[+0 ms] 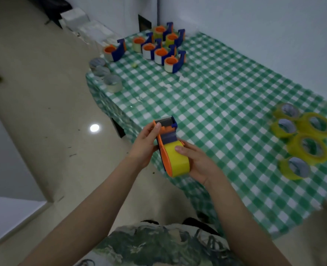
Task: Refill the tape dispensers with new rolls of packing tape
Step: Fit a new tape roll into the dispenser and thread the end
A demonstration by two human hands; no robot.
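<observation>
I hold an orange and blue tape dispenser [167,133] over the table's near edge, with a yellow tape roll [178,160] seated in it. My left hand [145,144] grips the dispenser's front part, thumb by the cutter end. My right hand [197,162] wraps round the yellow roll from the right, thumb on top. Several new yellow rolls [308,144] lie flat at the table's right. Several loaded blue and orange dispensers [158,47] stand at the far end.
The table wears a green and white checked cloth [207,93]. Three grey-cored tape rolls [105,73] sit along its far left edge. Beige floor lies to the left, a white wall behind the table, white boxes [82,22] beyond the far corner.
</observation>
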